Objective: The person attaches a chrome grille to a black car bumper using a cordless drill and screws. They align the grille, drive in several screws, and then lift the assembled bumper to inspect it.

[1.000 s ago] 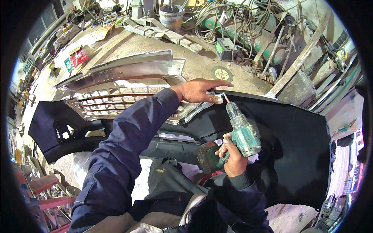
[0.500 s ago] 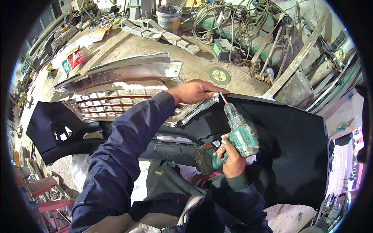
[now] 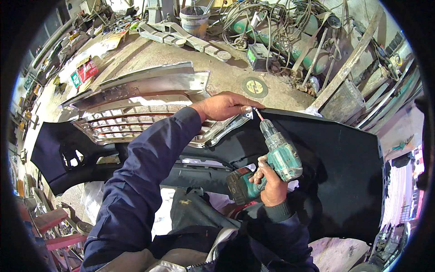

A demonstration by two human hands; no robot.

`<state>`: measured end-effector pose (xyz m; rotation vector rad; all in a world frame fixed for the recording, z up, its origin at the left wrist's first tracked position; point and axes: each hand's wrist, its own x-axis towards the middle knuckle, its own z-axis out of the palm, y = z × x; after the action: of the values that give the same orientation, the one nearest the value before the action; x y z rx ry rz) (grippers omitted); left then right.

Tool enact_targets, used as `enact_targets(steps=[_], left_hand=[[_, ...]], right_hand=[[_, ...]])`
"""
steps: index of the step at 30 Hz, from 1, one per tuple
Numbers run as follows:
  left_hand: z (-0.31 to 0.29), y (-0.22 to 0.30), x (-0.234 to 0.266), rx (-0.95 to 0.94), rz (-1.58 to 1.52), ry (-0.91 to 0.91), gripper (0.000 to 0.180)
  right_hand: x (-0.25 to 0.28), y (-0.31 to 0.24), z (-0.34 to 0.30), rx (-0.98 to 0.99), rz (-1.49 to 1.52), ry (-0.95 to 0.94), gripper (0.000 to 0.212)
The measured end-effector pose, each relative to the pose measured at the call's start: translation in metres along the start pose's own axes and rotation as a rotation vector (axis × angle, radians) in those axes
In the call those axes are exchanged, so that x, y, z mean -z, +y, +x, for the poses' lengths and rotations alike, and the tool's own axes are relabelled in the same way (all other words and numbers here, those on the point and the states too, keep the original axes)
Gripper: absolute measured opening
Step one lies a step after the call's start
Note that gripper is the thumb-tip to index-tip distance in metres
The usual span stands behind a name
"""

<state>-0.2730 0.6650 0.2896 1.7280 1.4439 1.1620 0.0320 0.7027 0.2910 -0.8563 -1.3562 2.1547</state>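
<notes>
My right hand [image 3: 273,183] is wrapped round the grip of a teal and black cordless drill [image 3: 284,159]. The drill's bit points up and away, with its tip at the upper edge of a black car bumper [image 3: 344,167]. At that edge my left hand [image 3: 224,106] is closed, its fingers over the far side and its thumb close to the bit tip. A small shiny metal piece shows beneath the thumb; whether a screw sits at the tip I cannot make out. Left of the drill, a silver grille [image 3: 131,119] fits along the bumper, partly covered by my left sleeve.
A cutting disc [image 3: 254,87] lies on the floor beyond the bumper. Farther back are a bucket [image 3: 195,22], a black battery [image 3: 259,56], green cylinders under tangled hoses [image 3: 247,28], and a long wooden plank [image 3: 349,59]. Red metal bars [image 3: 63,241] stand at lower left.
Both hands and the drill keep nearly the same place at the bumper edge. My left hand has shifted very slightly left, and more of the shiny piece under the thumb shows.
</notes>
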Motion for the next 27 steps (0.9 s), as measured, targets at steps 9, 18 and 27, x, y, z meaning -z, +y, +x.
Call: enact_targets(steps=[9,18,27], left_hand=[[-0.002,0.001,0.003,0.004,0.001,-0.008,0.038],[-0.004,0.001,0.007,-0.008,0.004,-0.042,0.037],[-0.006,0.004,0.007,0.005,0.009,-0.072,0.046]], right_hand=[[0.004,-0.007,0.002,-0.013,-0.012,-0.046,0.014],[0.017,-0.022,0.007,-0.126,-0.013,-0.086,0.02],[0.021,-0.008,0.011,-0.217,0.209,-0.132,0.019]])
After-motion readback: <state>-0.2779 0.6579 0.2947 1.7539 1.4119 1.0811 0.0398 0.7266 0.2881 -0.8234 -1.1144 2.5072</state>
